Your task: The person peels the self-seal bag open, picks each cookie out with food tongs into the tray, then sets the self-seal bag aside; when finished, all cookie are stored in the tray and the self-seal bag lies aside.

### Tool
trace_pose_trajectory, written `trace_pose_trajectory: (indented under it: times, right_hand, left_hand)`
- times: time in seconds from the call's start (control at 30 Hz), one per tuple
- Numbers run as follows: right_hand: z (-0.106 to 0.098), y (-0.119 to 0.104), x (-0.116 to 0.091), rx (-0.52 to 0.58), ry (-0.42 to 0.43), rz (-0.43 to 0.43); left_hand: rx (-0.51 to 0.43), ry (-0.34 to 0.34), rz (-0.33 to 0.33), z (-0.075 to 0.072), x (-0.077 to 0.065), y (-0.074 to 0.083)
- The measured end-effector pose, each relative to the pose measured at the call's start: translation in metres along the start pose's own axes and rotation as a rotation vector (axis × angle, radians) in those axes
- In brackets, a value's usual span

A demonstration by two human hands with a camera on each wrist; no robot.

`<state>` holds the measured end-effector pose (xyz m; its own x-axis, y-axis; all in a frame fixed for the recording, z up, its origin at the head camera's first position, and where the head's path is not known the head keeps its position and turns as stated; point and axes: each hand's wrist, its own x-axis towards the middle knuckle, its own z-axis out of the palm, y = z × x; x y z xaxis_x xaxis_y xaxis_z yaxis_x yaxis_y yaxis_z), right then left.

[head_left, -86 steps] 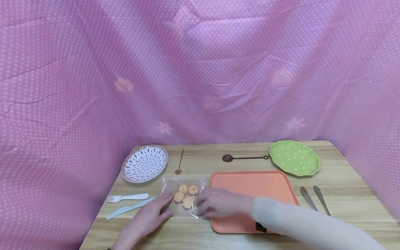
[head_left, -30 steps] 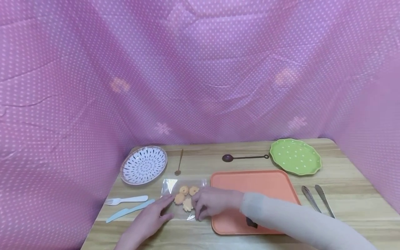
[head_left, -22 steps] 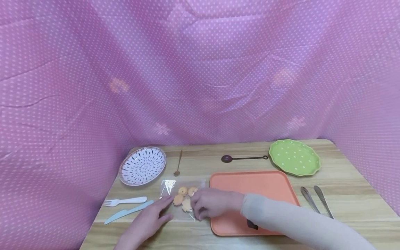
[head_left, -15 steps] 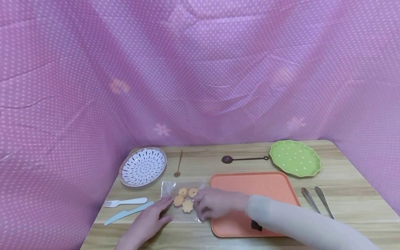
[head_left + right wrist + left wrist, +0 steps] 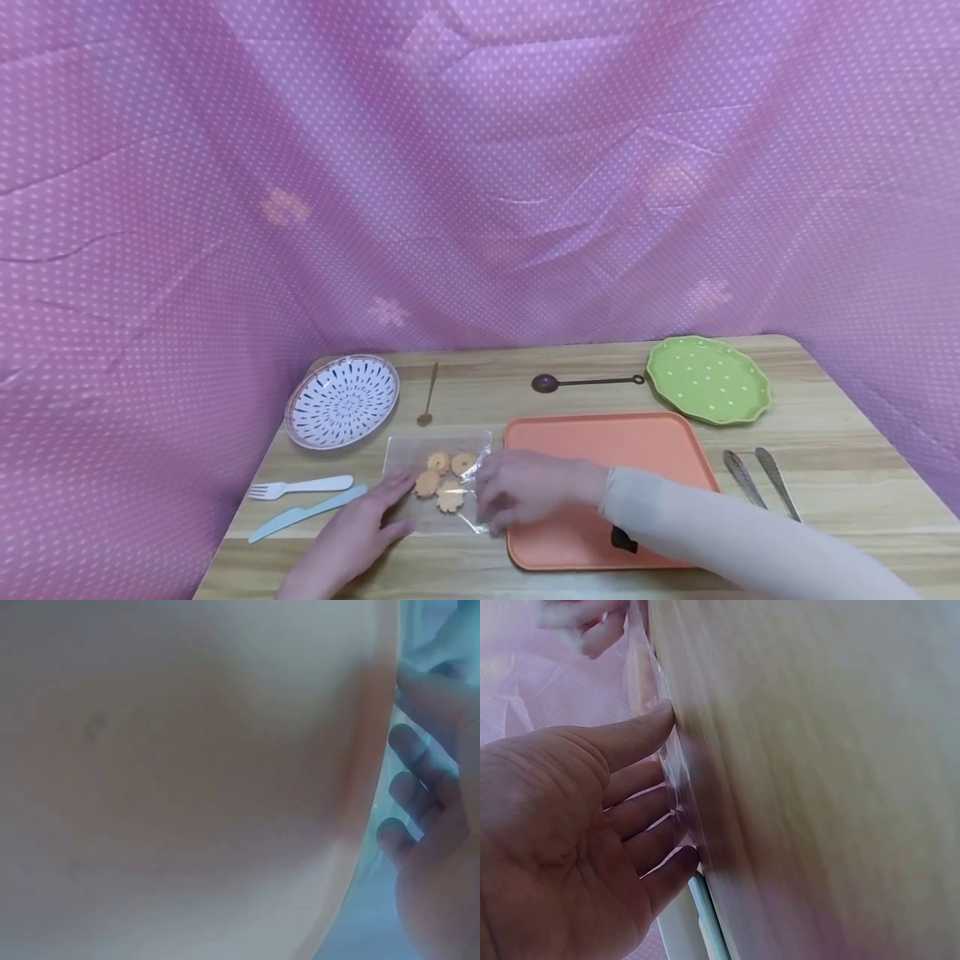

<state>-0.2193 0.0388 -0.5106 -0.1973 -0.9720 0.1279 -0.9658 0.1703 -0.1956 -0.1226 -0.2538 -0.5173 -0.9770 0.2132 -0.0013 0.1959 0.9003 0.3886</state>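
A clear plastic bag [image 5: 408, 446] lies flat on the table with several pale round and flower-shaped cookies [image 5: 450, 497] inside. My left hand [image 5: 358, 527] rests at the bag's left edge, its fingers extended; in the left wrist view the fingertips [image 5: 676, 859] touch the shiny film. At the bag's right edge, my right hand [image 5: 521, 490] hovers over the tray's left rim with its fingers loosely bent. The right wrist view shows those fingers [image 5: 414, 796] spaced apart beside the tray rim, with none of the cookies between them.
An orange tray [image 5: 600, 429] lies under my right forearm. A white fork [image 5: 318, 484] and a pale blue knife [image 5: 300, 515] lie left. Behind are a patterned plate [image 5: 345, 402], small spoon [image 5: 430, 396], dark ladle [image 5: 546, 383] and green plate [image 5: 707, 379]. Metal cutlery handles [image 5: 776, 482] lie right.
My right hand, earlier over the bag's right part near the cookies, has shifted slightly right to the bag's edge. The left hand stays nearly in place, and the bag has barely moved.
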Motion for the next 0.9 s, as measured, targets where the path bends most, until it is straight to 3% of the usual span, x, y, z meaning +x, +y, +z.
trace_pose_trajectory:
  times: [0.3, 0.67, 0.9]
  right_hand:
    - [-0.002, 0.021, 0.013, -0.113, 0.050, 0.077]
    - [0.004, 0.029, 0.023, -0.173, 0.086, 0.029]
    - [0.002, 0.034, 0.024, -0.154, 0.090, 0.002]
  left_hand:
    - [-0.005, -0.007, -0.014, 0.002, -0.001, 0.000]
    - [0.004, -0.027, -0.045, 0.001, 0.000, 0.002]
    - [0.005, -0.014, -0.051, -0.001, 0.002, 0.001]
